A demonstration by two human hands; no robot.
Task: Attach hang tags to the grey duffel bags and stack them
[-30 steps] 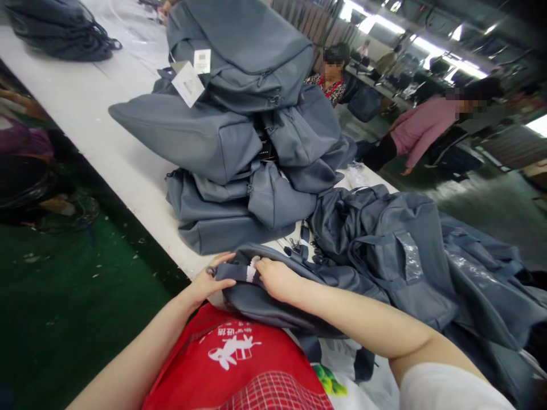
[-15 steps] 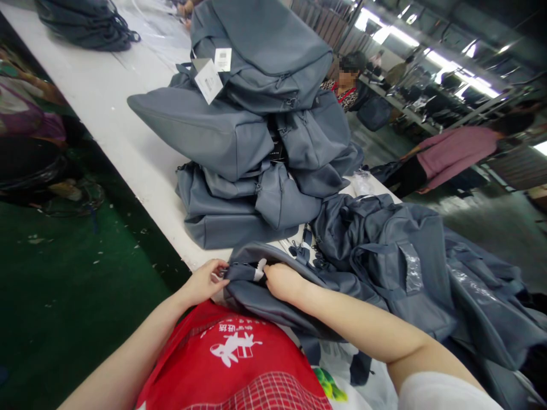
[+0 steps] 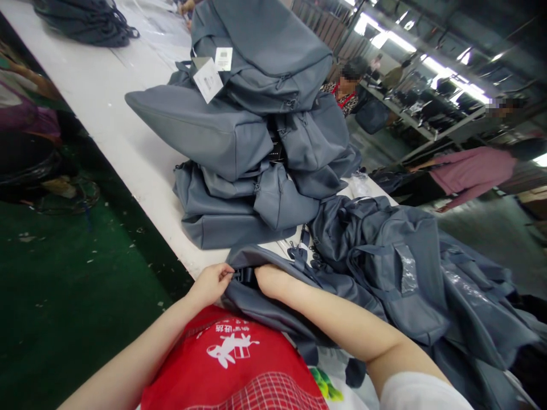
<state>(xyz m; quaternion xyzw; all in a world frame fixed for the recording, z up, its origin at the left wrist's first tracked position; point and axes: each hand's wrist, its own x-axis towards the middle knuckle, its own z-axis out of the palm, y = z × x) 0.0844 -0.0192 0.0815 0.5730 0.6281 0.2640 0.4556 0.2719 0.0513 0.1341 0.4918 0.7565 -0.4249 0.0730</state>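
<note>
A blue-grey bag (image 3: 273,310) lies at the table's near edge against the red apron, its opening facing up. My left hand (image 3: 216,283) pinches the rim at the bag's left end, beside a dark strap or buckle. My right hand (image 3: 268,281) reaches down into the opening; its fingers are hidden inside the bag. Just beyond stands a tall stack of similar blue-grey bags (image 3: 252,142), with white paper tags (image 3: 208,80) hanging from the upper ones.
More grey bags (image 3: 405,267) are heaped on the right. The white table (image 3: 128,154) runs to the upper left, where a dark drawstring bundle (image 3: 85,23) lies. A person in pink (image 3: 474,168) is at the right; another person (image 3: 344,88) is behind the stack.
My right hand has gone deeper into the bag, and the white piece near its fingers is out of sight. My left fingers have closed on the rim. The person in pink has shifted right.
</note>
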